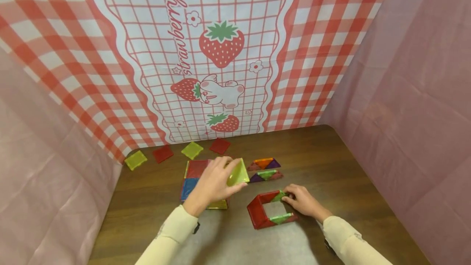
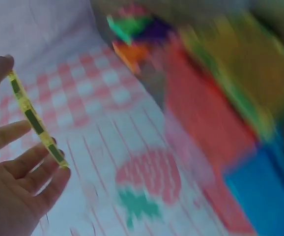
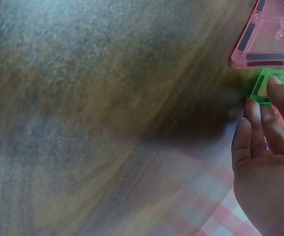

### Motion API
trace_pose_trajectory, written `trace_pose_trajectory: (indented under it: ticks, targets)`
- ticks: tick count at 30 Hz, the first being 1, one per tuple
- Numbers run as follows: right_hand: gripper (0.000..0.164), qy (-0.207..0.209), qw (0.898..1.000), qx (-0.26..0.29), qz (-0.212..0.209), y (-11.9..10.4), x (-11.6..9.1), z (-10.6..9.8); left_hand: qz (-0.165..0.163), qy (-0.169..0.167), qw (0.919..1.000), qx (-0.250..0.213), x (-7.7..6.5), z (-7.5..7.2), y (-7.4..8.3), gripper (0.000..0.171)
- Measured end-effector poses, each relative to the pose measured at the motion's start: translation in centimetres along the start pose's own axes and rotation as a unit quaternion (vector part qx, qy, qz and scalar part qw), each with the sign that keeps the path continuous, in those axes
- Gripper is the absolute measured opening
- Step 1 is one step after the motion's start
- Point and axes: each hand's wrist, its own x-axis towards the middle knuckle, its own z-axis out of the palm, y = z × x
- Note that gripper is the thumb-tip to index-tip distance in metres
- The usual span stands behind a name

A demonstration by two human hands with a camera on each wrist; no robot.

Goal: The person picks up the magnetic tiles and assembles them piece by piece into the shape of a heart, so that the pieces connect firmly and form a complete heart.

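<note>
My left hand (image 1: pixel 216 180) holds a yellow square magnetic tile (image 1: pixel 239 174) by its edges, thumb on one side and fingertips on the other. It is raised above a larger build of tiles, with red (image 1: pixel 196 169) and blue (image 1: pixel 190 186) squares showing; the hand hides part of it. In the left wrist view the yellow tile (image 2: pixel 34 120) appears edge-on. Lower right, my right hand (image 1: pixel 303 203) pinches a green triangular tile (image 3: pixel 256 92) at the back right end of a small open-topped frame of red (image 1: pixel 257 212) and green tiles standing on the table.
Two yellow and two red square tiles, one a red tile (image 1: pixel 220 146), lie along the table's back edge. Two strips of triangular tiles, the farther with an orange piece (image 1: pixel 263 163), stand behind the small frame. A strawberry-print cloth (image 1: pixel 220 48) hangs behind; pink cloth covers both sides.
</note>
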Motion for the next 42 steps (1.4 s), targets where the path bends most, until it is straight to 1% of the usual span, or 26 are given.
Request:
trace_pose_trajectory:
  ticks: [3, 8, 11, 13, 15, 17, 21, 24, 27, 29, 32, 35, 38, 40, 42]
  targets:
    - [0.012, 0.009, 1.0, -0.004, 0.0, 0.1, 0.1, 0.1, 0.008, -0.035, 0.9993, 0.001, 0.3, 2.0, 2.9, 0.072]
    - [0.012, 0.017, 1.0, -0.009, 0.006, 0.1, 0.2, 0.4, 0.02, -0.074, 0.9971, 0.005, 0.1, 5.6, 6.4, 0.071]
    - [0.013, 0.015, 1.0, -0.005, 0.012, 0.1, 0.2, 0.6, 0.024, -0.089, 0.9955, 0.023, 0.0, 7.2, 8.1, 0.069]
    - [0.013, 0.016, 1.0, -0.003, 0.012, 0.0, 0.1, 0.7, 0.024, -0.097, 0.9941, 0.042, -0.1, 8.0, 9.0, 0.068]
    - [0.014, 0.015, 1.0, 0.0, 0.011, 0.0, 0.1, 0.8, 0.019, -0.107, 0.9924, 0.058, -0.1, 8.5, 9.7, 0.068]
    - [0.014, 0.013, 1.0, 0.001, 0.01, 0.0, 0.0, 0.9, 0.011, -0.117, 0.991, 0.063, -0.2, 9.0, 10.2, 0.07]
    - [0.016, 0.008, 1.0, 0.006, 0.01, 0.0, -0.1, 1.1, -0.001, -0.137, 0.9883, 0.067, -0.6, 9.8, 10.7, 0.073]
    - [0.017, 0.013, 1.0, 0.007, 0.006, 0.1, -0.2, 1.2, 0.003, -0.138, 0.9875, 0.076, -1.1, 10.7, 10.7, 0.073]
    - [0.018, 0.019, 1.0, 0.004, 0.001, 0.1, -0.2, 1.2, 0.002, -0.137, 0.9882, 0.069, -1.6, 11.5, 10.5, 0.071]
    - [0.017, 0.017, 1.0, 0.008, -0.002, 0.1, -0.2, 1.0, -0.004, -0.141, 0.9886, 0.053, -1.9, 11.7, 10.3, 0.069]
    - [0.016, 0.011, 1.0, 0.009, 0.0, 0.2, -0.2, 0.8, -0.005, -0.151, 0.9884, 0.015, -2.2, 11.6, 9.9, 0.067]
    - [0.015, 0.0, 1.0, 0.006, 0.004, 0.3, -0.2, 0.5, 0.007, -0.156, 0.9874, -0.025, -2.4, 11.3, 9.5, 0.067]
    - [0.014, -0.013, 1.0, 0.005, 0.007, 0.4, -0.3, 0.3, 0.016, -0.16, 0.9856, -0.053, -2.5, 11.0, 9.1, 0.069]
    - [0.012, -0.022, 1.0, 0.008, 0.011, 0.3, -0.3, 0.2, 0.012, -0.167, 0.9835, -0.068, -2.7, 10.9, 8.9, 0.07]
    - [0.011, -0.029, 0.999, 0.01, 0.013, 0.2, -0.3, 0.1, 0.002, -0.177, 0.981, -0.08, -2.9, 10.9, 8.8, 0.072]
